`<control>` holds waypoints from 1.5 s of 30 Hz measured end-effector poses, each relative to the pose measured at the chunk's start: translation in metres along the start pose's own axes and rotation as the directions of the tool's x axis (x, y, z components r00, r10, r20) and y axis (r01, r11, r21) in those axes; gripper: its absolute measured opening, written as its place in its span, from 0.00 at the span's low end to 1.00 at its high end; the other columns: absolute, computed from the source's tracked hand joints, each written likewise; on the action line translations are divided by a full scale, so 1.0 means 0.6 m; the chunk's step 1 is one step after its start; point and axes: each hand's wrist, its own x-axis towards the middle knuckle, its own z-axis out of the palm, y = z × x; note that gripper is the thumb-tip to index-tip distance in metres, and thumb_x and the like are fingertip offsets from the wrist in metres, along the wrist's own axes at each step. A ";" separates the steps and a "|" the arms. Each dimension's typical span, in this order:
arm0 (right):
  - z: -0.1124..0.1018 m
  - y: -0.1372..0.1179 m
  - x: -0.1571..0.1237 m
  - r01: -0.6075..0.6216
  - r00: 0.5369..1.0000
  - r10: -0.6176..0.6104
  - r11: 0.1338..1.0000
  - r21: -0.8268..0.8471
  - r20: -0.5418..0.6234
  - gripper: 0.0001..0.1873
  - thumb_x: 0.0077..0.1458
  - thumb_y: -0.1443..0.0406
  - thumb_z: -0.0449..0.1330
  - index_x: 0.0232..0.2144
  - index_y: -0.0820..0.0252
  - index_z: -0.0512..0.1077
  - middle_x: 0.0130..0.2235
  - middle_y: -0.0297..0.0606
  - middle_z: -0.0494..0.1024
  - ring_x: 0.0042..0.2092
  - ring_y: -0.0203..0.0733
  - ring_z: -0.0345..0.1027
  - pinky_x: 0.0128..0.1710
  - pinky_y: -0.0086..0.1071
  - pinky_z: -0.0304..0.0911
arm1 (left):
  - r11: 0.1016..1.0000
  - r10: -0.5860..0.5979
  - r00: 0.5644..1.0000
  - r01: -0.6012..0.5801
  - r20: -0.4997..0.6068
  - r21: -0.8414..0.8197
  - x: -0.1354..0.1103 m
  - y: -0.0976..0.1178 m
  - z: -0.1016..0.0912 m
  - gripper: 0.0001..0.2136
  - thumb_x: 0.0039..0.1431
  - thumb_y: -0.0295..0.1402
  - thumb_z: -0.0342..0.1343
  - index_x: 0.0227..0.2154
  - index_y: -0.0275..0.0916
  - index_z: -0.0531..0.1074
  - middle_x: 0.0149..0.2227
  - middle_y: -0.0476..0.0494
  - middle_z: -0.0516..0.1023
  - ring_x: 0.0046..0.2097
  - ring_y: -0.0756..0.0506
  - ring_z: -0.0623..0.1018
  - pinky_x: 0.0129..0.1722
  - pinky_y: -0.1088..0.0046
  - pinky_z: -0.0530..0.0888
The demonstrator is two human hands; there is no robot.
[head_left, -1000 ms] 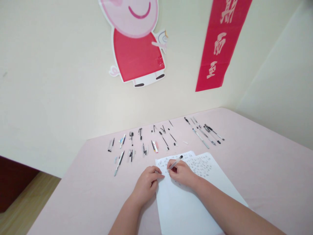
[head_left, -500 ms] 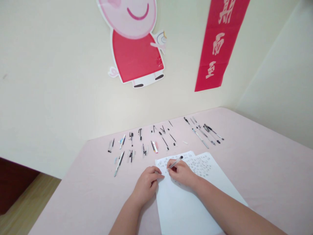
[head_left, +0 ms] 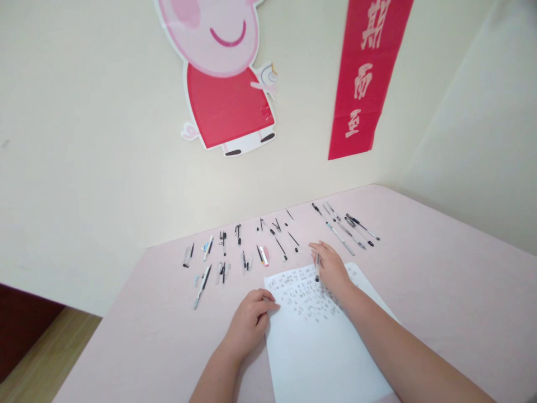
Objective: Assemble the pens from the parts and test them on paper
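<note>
One pen (head_left: pixel 318 270) hangs pinched between right fingers (head_left: pixel 322 248); left fingers (head_left: pixel 268 307), loosely curled, touch paper (head_left: pixel 312 358).

Your right hand (head_left: pixel 331 270) holds a pen (head_left: pixel 318 271) at the far part of the written-on paper (head_left: pixel 316 355); your left hand (head_left: pixel 251 318) rests at its left edge. Pens and pen parts (head_left: pixel 203 286) lie beyond on the pink tabletop (head_left: pixel 168 347), below a pig cutout (head_left: pixel 229 106) and red banner (head_left: pixel 356 106).
</note>
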 end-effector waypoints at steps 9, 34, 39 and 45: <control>0.005 0.032 0.013 0.044 0.977 0.012 0.965 -0.258 0.211 0.21 0.53 0.73 0.47 0.48 0.61 0.69 0.47 0.46 0.74 0.57 0.48 0.57 0.57 0.46 0.48 | 1.000 -0.016 1.000 0.015 0.006 0.019 0.001 0.008 -0.001 0.22 0.45 0.16 0.43 0.35 0.41 0.77 0.41 0.42 0.73 0.46 0.45 0.71 0.48 0.65 0.66; -0.006 -0.062 -0.006 -0.072 0.969 -0.075 0.823 0.563 0.234 0.15 0.54 0.60 0.55 0.44 0.57 0.69 0.47 0.43 0.73 0.49 0.43 0.66 0.52 0.40 0.58 | 0.632 -0.468 0.864 0.177 -0.189 -0.755 0.123 0.005 0.087 0.17 0.47 0.38 0.59 0.39 0.35 0.73 0.35 0.40 0.77 0.33 0.46 0.76 0.35 0.68 0.73; -0.005 -0.094 -0.024 -0.237 0.936 -0.051 0.643 0.728 0.350 0.16 0.54 0.57 0.56 0.44 0.56 0.67 0.47 0.46 0.73 0.50 0.45 0.66 0.51 0.43 0.59 | 0.599 -0.452 0.860 0.098 -0.235 -0.795 0.118 0.001 0.083 0.18 0.49 0.40 0.59 0.41 0.36 0.73 0.37 0.40 0.76 0.34 0.48 0.75 0.35 0.71 0.72; 0.001 -0.100 -0.032 -0.383 0.905 0.012 0.457 0.803 0.425 0.17 0.53 0.56 0.57 0.44 0.57 0.66 0.44 0.45 0.76 0.50 0.47 0.66 0.51 0.46 0.58 | 0.586 -0.437 0.868 0.074 -0.237 -0.807 0.114 0.008 0.072 0.13 0.48 0.39 0.59 0.34 0.36 0.76 0.35 0.41 0.77 0.33 0.48 0.73 0.31 0.74 0.69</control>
